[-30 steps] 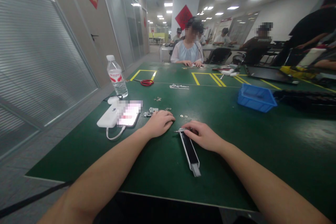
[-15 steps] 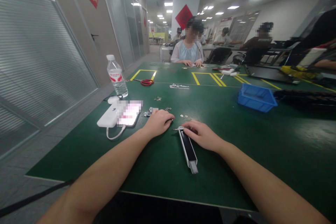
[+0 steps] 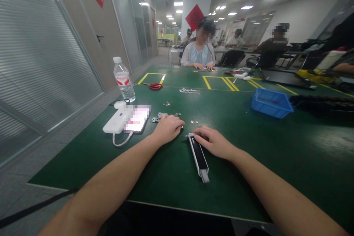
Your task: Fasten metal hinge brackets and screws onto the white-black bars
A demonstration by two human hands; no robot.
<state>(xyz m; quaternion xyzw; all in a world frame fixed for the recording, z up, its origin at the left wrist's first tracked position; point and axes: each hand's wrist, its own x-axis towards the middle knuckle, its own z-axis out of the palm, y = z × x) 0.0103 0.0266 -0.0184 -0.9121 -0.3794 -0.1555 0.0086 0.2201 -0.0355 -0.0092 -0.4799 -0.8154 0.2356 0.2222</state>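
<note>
My left hand (image 3: 168,129) rests on the green table with its fingers curled and the fingertips low. A small metal ring (image 3: 181,127) shows at the fingertips. To the right, my right hand (image 3: 214,141) is closed at the top end of a long white-framed case (image 3: 198,158) with a black face and a grey end piece. From that end a thin metal-tipped tool (image 3: 186,136) points left; the rest of it is hidden under my fingers. Two small rings (image 3: 194,122) lie beyond my hands. Grey metal brackets (image 3: 159,117) sit beside my left hand.
A phone (image 3: 138,120) and white power bank (image 3: 114,122) lie left, joined by a cable, near a water bottle (image 3: 124,81). Red-handled scissors (image 3: 155,86), metal strips (image 3: 189,90) and a blue bin (image 3: 271,104) stand farther back. A co-worker (image 3: 200,51) sits opposite.
Both hands keep nearly the same place and pose. The whole view has shifted very slightly; nothing on the table has visibly moved.
</note>
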